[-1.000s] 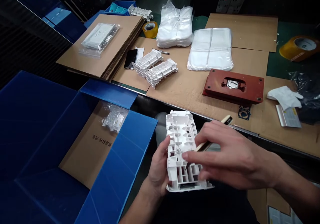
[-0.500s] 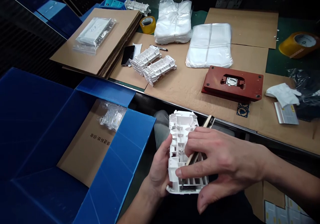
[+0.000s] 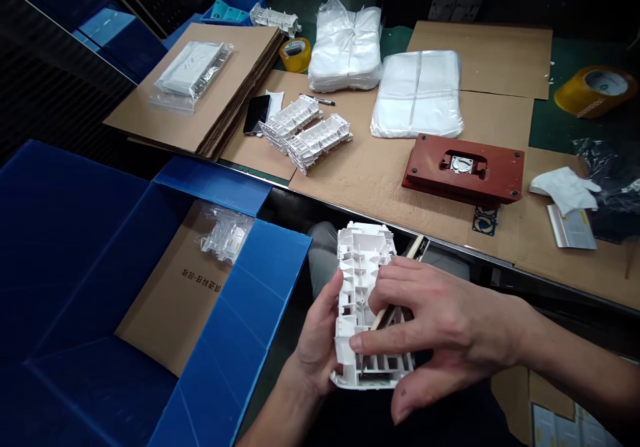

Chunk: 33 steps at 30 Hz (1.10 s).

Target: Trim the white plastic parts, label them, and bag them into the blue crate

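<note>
Left hand's clamped around the white plastic frame just in front of the bench, ribbed side up, probably steadying it while the right hand's fingers grip a pen-like tool over it.

On your bench, a black phone lies beside the cardboard stack. Ahead of you sit two plastic-wrapped bundles; to your right, a white glove, with a yellow tape roll beyond it.
</note>
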Available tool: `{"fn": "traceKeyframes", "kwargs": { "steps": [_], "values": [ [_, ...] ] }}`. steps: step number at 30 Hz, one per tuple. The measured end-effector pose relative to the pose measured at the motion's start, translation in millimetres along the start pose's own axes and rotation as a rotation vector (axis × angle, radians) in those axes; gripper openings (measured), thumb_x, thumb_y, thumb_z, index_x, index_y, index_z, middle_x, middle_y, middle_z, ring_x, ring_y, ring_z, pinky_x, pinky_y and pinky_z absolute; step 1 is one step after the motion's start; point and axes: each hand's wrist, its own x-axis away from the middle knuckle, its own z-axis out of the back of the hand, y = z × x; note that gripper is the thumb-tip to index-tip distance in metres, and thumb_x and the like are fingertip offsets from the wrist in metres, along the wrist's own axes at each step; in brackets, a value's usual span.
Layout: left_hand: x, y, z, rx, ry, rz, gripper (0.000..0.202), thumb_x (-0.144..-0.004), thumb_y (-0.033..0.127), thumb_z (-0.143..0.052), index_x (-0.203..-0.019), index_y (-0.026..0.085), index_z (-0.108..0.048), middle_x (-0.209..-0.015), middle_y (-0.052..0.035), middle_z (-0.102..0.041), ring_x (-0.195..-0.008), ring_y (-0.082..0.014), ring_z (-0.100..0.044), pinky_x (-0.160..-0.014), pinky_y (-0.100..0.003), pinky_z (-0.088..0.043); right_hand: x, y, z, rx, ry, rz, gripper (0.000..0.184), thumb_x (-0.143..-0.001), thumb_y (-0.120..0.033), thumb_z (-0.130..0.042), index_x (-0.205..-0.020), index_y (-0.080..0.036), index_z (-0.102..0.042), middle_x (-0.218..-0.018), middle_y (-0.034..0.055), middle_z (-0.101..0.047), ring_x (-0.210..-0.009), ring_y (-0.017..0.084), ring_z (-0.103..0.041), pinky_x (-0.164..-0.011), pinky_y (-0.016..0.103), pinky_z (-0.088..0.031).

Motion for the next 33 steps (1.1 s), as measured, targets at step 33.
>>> {"fn": "traceKeyframes", "kwargs": {
  "steps": [33],
  "values": [
    [-0.2,-5.3,-2.2,-0.007,0.022,0.039,0.054,-0.097,0.048,-0.048,-0.137,0.012,-0.056,-0.113,-0.0148,-0.075,-0.106,-0.0322,-0.070,-0.098,-0.042,-0.049,9.7,-2.3,-4.4,0.058,0.105,0.045,0.039,-0.085,-0.049,-0.073,-0.110,-0.019,-0.072,-0.091,0.0065,-0.063,-0.085,0.020,-0.054,-0.080,0.035,-0.041]
  ]
}}
